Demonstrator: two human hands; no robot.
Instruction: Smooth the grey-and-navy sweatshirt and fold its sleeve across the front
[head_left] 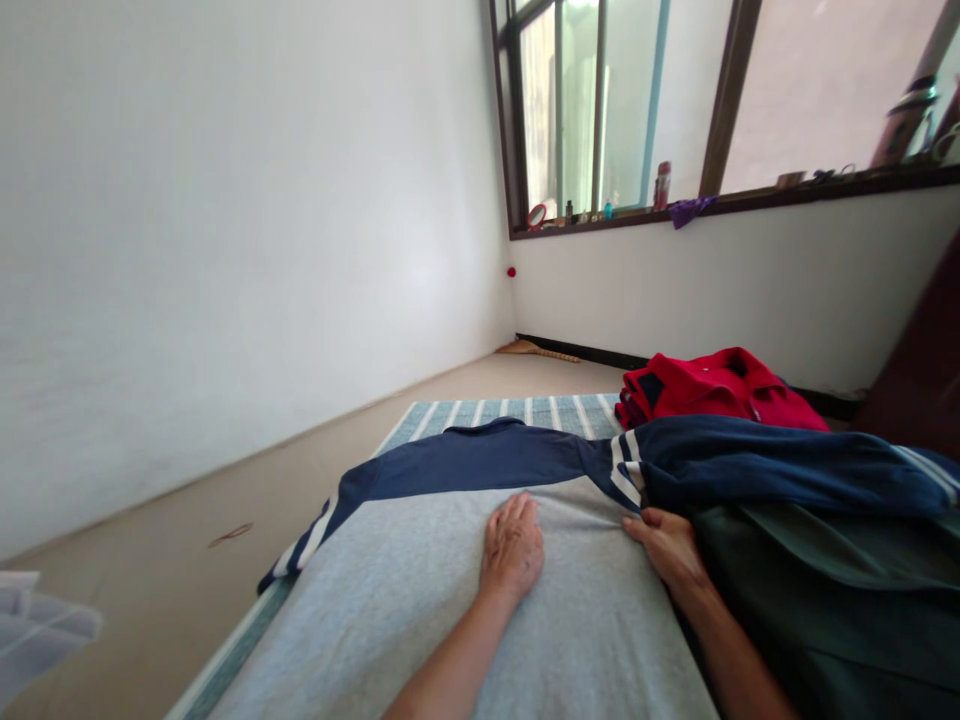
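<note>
A grey and navy long-sleeved top [420, 590] with white sleeve stripes lies spread out in front of me, its collar at the far end. My left hand [514, 545] rests flat on the grey body, just below the navy yoke. At the right side seam, near the underarm, my right hand [671, 550] pinches the fabric between thumb and fingers. Creases run from that pinch across the grey cloth. The right sleeve [780, 465] stretches off to the right, partly over a dark green garment [847, 620]. On the left, the other sleeve [307, 535] hangs toward the edge of the surface.
A striped blue-green cover [517, 408] shows beyond the collar. Folded red clothing [727, 385] is stacked at the far right. White translucent material [41, 635] is at lower left. Small items and a flask [904, 125] line the windowsill [750, 205].
</note>
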